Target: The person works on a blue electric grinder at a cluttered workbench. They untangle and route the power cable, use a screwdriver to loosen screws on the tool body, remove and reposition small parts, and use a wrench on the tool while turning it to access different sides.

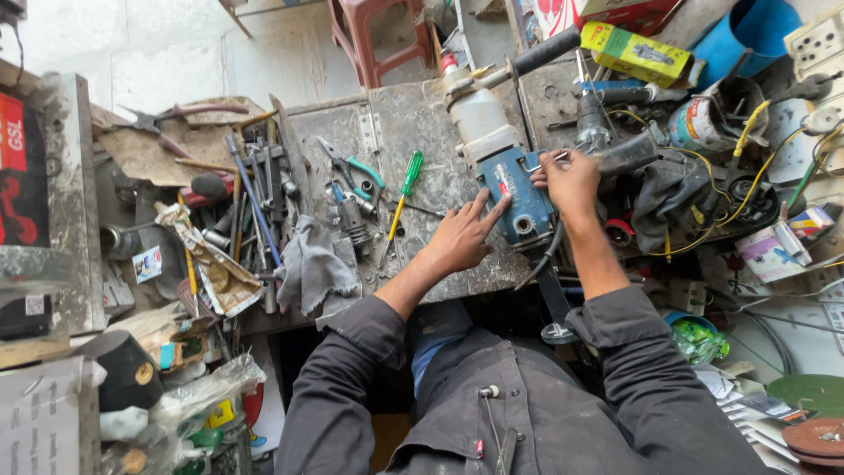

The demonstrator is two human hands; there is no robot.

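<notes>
Head view: dark sleeves nearest. My left hand lies flat, fingers spread, bracing the blue power tool near the workbench front edge. Right hand pinches a small part on its top. Looks mid-disassembly; next needs the green screwdriver.

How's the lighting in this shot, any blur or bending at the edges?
Head view: even daylight, soft shadows, no glare; left hand, right hand and blue power tool look sharp; the edges curve like a wide lens.
</notes>
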